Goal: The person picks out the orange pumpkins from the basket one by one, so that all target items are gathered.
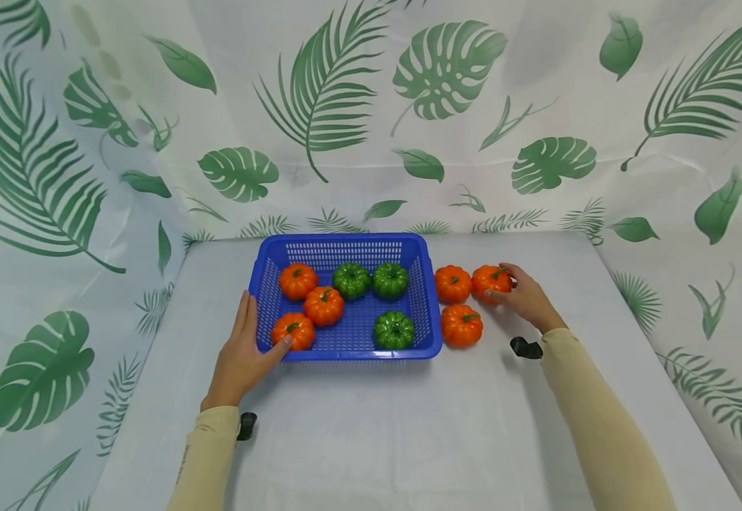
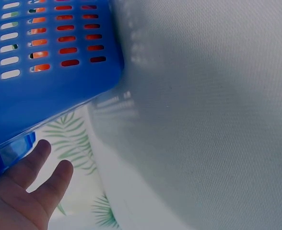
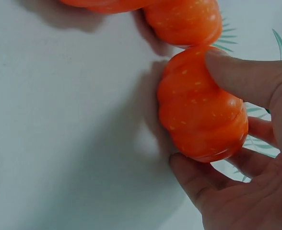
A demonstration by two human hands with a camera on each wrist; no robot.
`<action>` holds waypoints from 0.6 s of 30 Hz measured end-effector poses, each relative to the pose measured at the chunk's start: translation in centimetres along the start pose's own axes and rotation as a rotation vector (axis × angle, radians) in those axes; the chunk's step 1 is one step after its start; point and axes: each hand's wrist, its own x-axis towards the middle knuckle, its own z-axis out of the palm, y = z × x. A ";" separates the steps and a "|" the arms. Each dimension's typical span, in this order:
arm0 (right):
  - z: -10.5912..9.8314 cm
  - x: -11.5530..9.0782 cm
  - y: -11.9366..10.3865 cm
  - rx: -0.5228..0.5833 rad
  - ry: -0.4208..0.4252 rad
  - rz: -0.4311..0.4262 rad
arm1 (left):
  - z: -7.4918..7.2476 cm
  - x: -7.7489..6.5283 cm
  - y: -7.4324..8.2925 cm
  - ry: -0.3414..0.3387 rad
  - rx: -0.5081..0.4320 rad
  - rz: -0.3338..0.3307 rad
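Observation:
My right hand grips a small orange toy pumpkin with a green stem, to the right of the basket. In the right wrist view, its thumb lies over one side of the pumpkin and its fingers curl round the other. Two more orange pumpkins sit just left of it, beside the basket. My left hand rests at the near left corner of the blue plastic basket, fingers extended along the outer side. Its thumb reaches over the rim, close to an orange pumpkin inside.
Inside the basket, three orange pumpkins lie on the left and three green pumpkins toward the right. A white cloth covers the table. Leaf-printed sheeting hangs behind and at both sides. A small dark device is at the right wrist.

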 end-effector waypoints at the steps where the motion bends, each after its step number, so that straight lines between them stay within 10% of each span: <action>1: 0.0 0.0 0.1 -0.003 -0.006 0.004 | 0.0 0.0 0.0 0.000 0.000 0.000; 18: -0.9 -1.1 -1.7 0.060 0.072 -0.068 | 0.0 0.0 -0.1 -0.007 -0.007 -0.009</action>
